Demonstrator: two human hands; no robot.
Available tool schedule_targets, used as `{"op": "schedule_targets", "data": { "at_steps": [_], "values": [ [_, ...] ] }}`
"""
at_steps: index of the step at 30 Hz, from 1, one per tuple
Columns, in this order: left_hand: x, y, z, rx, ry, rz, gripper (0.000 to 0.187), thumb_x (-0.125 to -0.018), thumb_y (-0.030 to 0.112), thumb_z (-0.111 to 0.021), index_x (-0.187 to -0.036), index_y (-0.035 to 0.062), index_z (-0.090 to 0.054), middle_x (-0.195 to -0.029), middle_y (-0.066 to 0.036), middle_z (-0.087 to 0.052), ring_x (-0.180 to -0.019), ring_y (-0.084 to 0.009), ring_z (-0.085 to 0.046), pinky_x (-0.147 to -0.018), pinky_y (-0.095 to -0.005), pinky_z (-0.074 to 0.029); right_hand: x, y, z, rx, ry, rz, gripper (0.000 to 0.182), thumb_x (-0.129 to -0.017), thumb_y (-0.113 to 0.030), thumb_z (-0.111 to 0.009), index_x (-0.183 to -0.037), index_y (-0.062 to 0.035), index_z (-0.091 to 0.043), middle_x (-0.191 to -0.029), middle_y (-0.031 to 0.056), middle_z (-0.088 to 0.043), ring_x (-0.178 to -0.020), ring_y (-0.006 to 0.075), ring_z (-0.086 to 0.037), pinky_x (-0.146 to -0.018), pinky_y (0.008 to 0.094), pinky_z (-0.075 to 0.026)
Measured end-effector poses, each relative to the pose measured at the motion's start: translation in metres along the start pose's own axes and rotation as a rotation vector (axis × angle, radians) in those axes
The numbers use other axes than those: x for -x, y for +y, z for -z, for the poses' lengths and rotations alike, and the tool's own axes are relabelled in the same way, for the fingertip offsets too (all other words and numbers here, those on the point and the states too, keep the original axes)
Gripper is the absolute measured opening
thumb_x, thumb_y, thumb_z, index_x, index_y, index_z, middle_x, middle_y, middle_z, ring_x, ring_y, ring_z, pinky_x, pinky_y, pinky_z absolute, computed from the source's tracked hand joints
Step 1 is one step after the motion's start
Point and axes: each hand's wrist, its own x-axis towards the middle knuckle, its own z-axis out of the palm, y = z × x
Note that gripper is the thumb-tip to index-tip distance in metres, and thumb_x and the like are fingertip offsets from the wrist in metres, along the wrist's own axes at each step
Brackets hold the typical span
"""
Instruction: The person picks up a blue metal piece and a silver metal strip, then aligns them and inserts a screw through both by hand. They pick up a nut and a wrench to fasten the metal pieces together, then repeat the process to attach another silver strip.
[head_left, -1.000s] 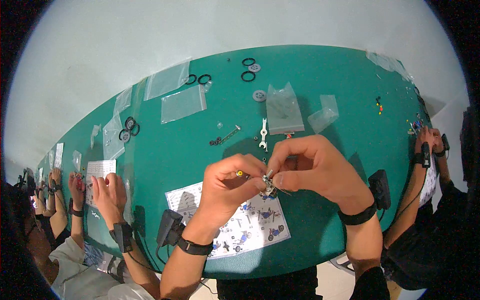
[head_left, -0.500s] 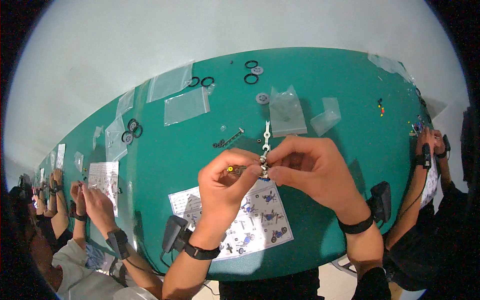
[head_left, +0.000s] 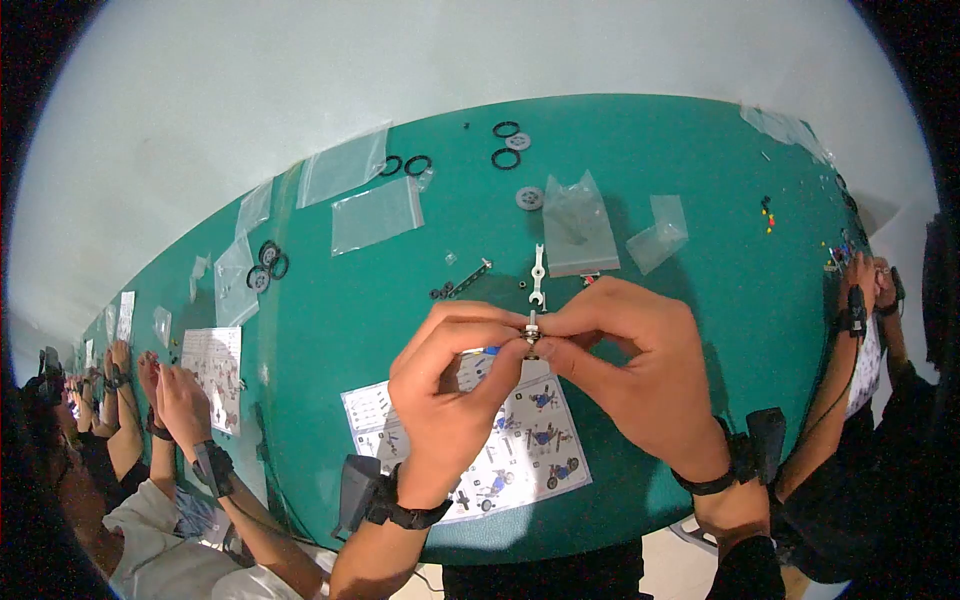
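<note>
My left hand (head_left: 450, 385) and my right hand (head_left: 640, 375) meet fingertip to fingertip over the green table. Between them they pinch a small metal toy part (head_left: 532, 328) with a pin pointing up, mostly hidden by the fingers. A bit of blue and yellow shows inside my left hand's grip. Just beyond the fingertips lies a white plastic wrench (head_left: 539, 268). Under my hands is a printed instruction sheet (head_left: 545, 470) with pictures of a small vehicle. To the left of the wrench rests a dark perforated strip (head_left: 472, 278) with small black pieces at its end.
Clear plastic bags (head_left: 580, 230) lie around the table (head_left: 480, 215), with black tire rings (head_left: 506, 159) and a grey wheel (head_left: 530, 198) farther back. Co-workers' hands (head_left: 183, 400) work at the left, and another person's hands (head_left: 865, 280) at the right, near small colored pieces (head_left: 768, 218).
The held part has turned, its pin now upright between the fingertips. The yellow-tipped piece in my left hand has shifted, with blue now showing. The wrench has come clear of my fingers.
</note>
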Motion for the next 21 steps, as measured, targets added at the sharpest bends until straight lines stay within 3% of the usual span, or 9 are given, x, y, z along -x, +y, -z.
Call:
{"op": "schedule_targets", "data": {
  "at_steps": [5,11,21],
  "values": [
    [0.0005,0.0052,-0.0026,-0.052,0.042,-0.020,0.024,-0.079,-0.018,-0.072,-0.097,-0.0023,-0.069,-0.102,-0.013,-0.070,-0.097,-0.0217,-0.068,-0.085,-0.0310,-0.054,0.0000,0.0007,-0.0039,0.171,0.037,0.162,0.019,-0.081,0.000,-0.077,-0.099,-0.0033,-0.074,-0.088,0.0103,-0.068,-0.076,0.0241,-0.069,-0.066,0.0337,-0.054],
    [0.0025,0.0086,-0.0042,-0.011,0.053,0.146,0.027,-0.080,-0.017,-0.072,-0.102,-0.0014,-0.069,-0.104,-0.011,-0.070,-0.097,-0.0183,-0.068,-0.083,-0.0275,-0.052,-0.0019,0.0006,-0.0045,0.235,0.037,0.284,0.019,-0.083,0.000,-0.074,-0.101,-0.0040,-0.072,-0.095,0.0134,-0.064,-0.079,0.0292,-0.068,-0.069,0.0362,-0.055],
    [0.0022,0.0007,-0.0049,-0.195,0.072,-0.030,0.025,-0.077,-0.013,-0.078,-0.097,-0.0009,-0.072,-0.096,-0.012,-0.073,-0.091,-0.0216,-0.069,-0.080,-0.0298,-0.053,-0.0015,0.0043,-0.0057,0.169,-0.002,0.165,0.009,-0.089,-0.002,-0.070,-0.096,0.0010,-0.066,-0.091,0.0145,-0.061,-0.081,0.0333,-0.066,-0.067,0.0402,-0.052]
  ]
}}
